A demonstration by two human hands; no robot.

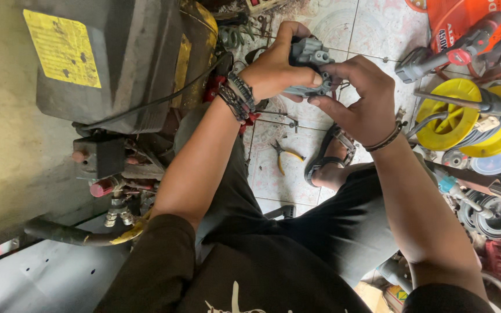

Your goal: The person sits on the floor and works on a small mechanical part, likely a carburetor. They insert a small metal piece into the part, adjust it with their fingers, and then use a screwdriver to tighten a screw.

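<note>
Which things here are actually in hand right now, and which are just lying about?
In hand:
- grey metal machine part, held by both the left hand and the right hand

Lying about:
- yellow-handled pliers on the tiled floor
- yellow cable reel
- grey and red power tool
- dark machine with yellow label

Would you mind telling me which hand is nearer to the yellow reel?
Right. The right hand holds the grey part just left of the yellow reel; the left hand grips the part farther left.
</note>
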